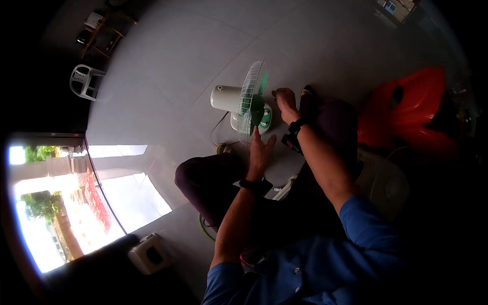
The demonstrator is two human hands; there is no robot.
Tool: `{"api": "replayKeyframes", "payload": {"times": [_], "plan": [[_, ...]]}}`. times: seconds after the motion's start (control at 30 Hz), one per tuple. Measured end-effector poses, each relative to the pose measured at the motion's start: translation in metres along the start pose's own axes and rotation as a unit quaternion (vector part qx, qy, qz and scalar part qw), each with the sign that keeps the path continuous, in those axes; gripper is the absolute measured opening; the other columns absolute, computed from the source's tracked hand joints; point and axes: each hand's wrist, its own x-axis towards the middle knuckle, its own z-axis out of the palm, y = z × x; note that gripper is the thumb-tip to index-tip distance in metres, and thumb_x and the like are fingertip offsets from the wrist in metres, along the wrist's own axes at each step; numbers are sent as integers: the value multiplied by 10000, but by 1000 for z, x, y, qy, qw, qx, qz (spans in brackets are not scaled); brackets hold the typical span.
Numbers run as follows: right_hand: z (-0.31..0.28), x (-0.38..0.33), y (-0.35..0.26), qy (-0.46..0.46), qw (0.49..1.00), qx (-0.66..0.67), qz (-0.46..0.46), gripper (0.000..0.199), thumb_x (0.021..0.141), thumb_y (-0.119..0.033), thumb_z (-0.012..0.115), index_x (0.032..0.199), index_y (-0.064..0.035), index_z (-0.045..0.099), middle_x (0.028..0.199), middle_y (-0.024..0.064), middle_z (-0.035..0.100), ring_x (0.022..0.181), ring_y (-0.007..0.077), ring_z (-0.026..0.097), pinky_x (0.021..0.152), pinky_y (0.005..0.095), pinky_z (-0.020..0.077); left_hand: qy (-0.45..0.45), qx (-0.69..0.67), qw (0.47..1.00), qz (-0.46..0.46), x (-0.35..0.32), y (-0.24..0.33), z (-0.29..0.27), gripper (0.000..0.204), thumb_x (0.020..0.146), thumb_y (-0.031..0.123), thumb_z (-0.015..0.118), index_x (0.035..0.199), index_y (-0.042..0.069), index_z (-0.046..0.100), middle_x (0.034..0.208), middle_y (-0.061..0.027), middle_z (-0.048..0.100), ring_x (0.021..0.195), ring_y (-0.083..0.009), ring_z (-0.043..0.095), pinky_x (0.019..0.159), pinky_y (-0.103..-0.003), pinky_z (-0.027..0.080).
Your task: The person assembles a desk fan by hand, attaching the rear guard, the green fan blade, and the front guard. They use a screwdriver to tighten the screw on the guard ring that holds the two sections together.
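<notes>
White plastic fan (244, 101) on the floor (168, 61): motor housing (222, 98) leftmost, likely the heavy end and safest hold; next, wire guard (247, 84), thin, probably easily bent. Left hand (260, 152) spreads loosely at its front; right hand (286, 101) curls, contents unclear; bent leg (335, 127) and red plastic chair (401, 109) crowd the right.

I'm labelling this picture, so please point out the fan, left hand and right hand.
Fan (247, 97), head view: wire grille.
Left hand (260, 152), head view: back of hand.
Right hand (286, 102), head view: back of hand.
</notes>
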Motion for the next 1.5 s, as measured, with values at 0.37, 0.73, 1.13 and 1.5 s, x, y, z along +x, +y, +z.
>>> {"api": "replayKeyframes", "payload": {"times": [0.37,0.73,1.13,1.5], "plan": [[-53,-20,-123,-64,977,204,-13,160,886,-114,650,1025,-45,686,941,57,674,798,176,637,706,302,497,7,287,955,68,116,135,-66,751,839,528,699,1401,61,528,1326,-221,610,1238,-407,582,1008,-504,471],[-73,-42,-149,-193,948,250,-38,198,931,-154,669,1039,11,671,956,109,702,814,193,682,743,311,533,10,352,898,265,156,115,-118,287,1019,211,508,1242,83,637,1168,-192,693,1027,-416,674,866,-515,538],[-70,-39,-142,-218,952,210,-50,243,962,-235,664,1084,-27,697,1017,83,701,904,176,665,820,310,518,147,336,873,321,91,96,-128,305,955,36,544,1212,114,689,1168,-108,714,1027,-327,708,843,-416,576],[-54,-46,-133,-249,956,150,-24,222,960,-218,660,1091,-43,701,1022,74,704,915,167,666,827,304,522,111,240,924,278,70,103,-103,337,951,75,545,1268,88,657,1266,-160,667,1082,-390,676,906,-468,551]]}}
